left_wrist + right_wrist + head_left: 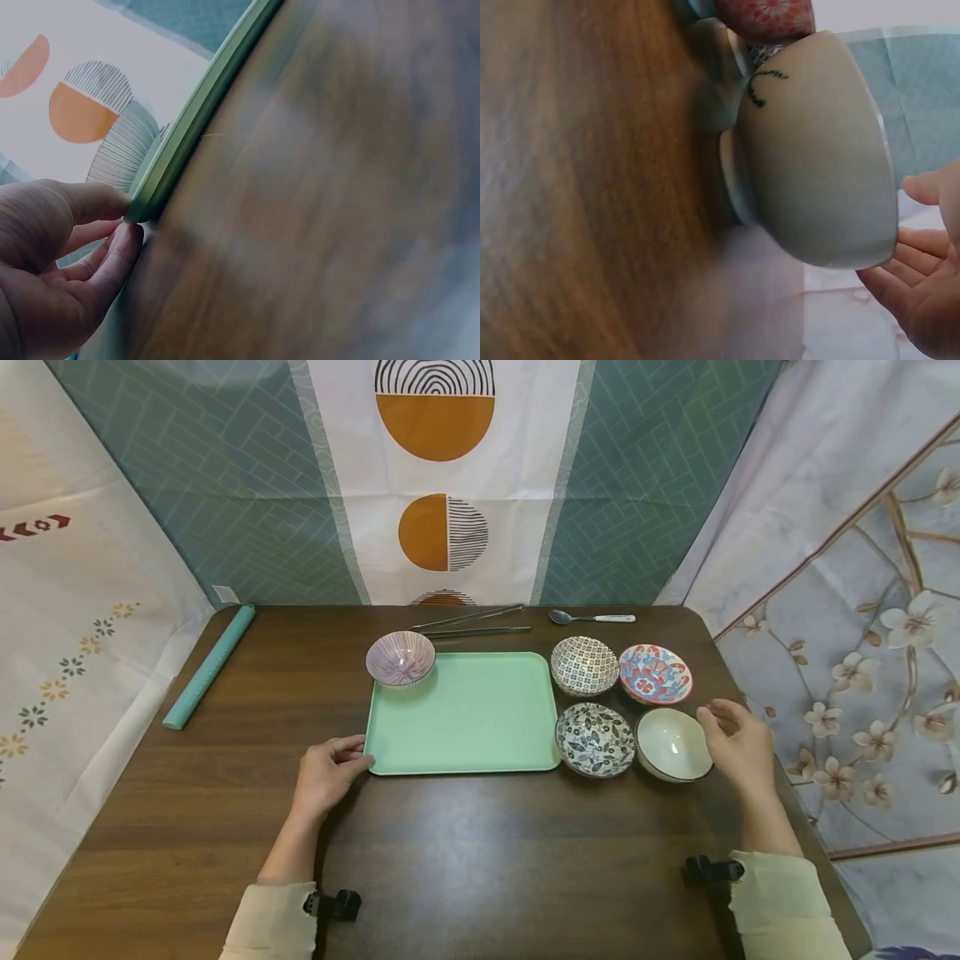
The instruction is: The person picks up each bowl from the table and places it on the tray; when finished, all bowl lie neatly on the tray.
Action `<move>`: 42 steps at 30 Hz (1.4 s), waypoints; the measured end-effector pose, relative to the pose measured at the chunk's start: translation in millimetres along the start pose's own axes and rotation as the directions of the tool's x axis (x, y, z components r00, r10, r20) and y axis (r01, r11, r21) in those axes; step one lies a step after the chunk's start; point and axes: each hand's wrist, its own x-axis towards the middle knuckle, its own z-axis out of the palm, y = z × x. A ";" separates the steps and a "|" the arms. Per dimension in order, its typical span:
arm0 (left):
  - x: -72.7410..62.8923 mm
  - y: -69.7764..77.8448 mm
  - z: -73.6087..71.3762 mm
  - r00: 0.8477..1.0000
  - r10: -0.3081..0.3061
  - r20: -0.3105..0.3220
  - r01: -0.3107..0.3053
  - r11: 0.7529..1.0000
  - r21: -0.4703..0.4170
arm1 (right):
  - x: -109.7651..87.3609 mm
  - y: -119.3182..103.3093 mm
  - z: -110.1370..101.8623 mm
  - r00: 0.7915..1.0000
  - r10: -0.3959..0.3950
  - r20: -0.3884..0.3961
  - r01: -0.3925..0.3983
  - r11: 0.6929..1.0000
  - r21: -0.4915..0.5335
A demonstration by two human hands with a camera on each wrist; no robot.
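A light green rectangular tray (pixel 461 718) lies on the table. At its near left corner my left hand (pixel 330 772) pinches the tray's edge between thumb and fingers, seen close in the left wrist view. On the right, my right hand (pixel 738 743) is at the outer side of a plain cream bowl (pixel 672 743). In the right wrist view, the fingers (pixel 911 262) are right at the bowl's rim, while the thumb (pixel 924 187) stands off from it. The cream bowl stands upright. A purple striped bowl (pixel 401 658) overlaps the tray's far left corner.
Beside the tray's right end stand a checked bowl (pixel 585 666), a red and blue bowl (pixel 656 674) and a black-leaf bowl (pixel 595 740). Metal chopsticks (pixel 480 631) and a spoon (pixel 592 617) lie along the back edge. A teal roll (pixel 210 667) lies at left.
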 end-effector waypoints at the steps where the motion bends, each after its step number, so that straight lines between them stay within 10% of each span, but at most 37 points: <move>1: -0.9 0.4 0.4 1.000 -0.005 0.003 0.005 1.000 -0.002 | -0.1 2.2 0.2 1.000 -0.003 0.004 0.003 1.000 -0.004; 18: -2.4 1.5 0.6 0.998 -0.053 0.043 0.055 0.998 -0.036 | 1.9 23.6 -6.3 0.986 -0.115 0.123 0.130 0.983 -0.126; 42: -7.0 -1.0 -0.3 0.996 -0.076 0.050 0.080 0.994 -0.071 | 7.8 3.9 -15.7 0.979 -0.180 -0.099 0.172 0.981 -0.086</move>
